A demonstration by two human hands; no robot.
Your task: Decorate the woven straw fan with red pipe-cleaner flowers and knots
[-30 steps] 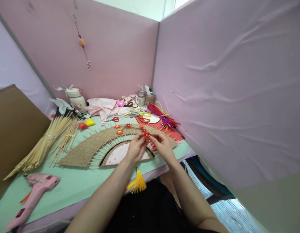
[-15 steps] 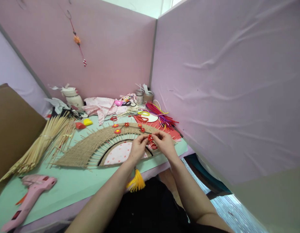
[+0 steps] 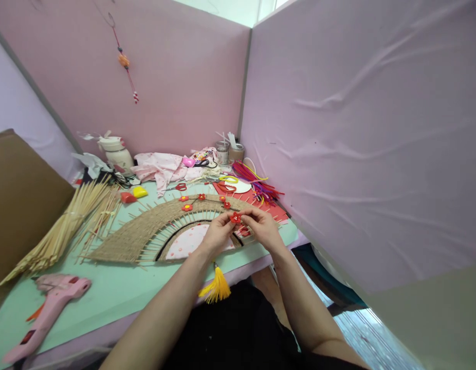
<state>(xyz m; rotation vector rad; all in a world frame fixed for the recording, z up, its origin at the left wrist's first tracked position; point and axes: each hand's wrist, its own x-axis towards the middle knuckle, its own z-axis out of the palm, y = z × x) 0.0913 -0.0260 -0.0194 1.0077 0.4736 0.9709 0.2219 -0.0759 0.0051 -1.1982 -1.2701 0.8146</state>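
Observation:
A small red flower (image 3: 235, 218) with a pale centre is pinched between my two hands, above the right part of a fan. My left hand (image 3: 218, 234) grips its left edge with closed fingertips. On its right edge, my right hand (image 3: 263, 226) closes thumb and finger. The fan (image 3: 132, 231) is an arch of wound twine on thin sticks, with a white, pink-dotted half-round at its centre. Several red flowers and a dark stem decorate its upper band. From its lower edge hangs a yellow tassel (image 3: 217, 285).
A pink glue gun (image 3: 55, 303) lies at the front left, near a bundle of sticks (image 3: 64, 231). Farther back are a bottle (image 3: 117, 154), pink cloth (image 3: 159, 167), red-handled scissors (image 3: 180, 187) and colourful pipe cleaners (image 3: 257, 182). Partition walls (image 3: 357, 128) enclose the table.
The red flower has turned so that its face and pale centre now show upward between my fingertips. Both hands stay nearly in place, and the view has shifted slightly.

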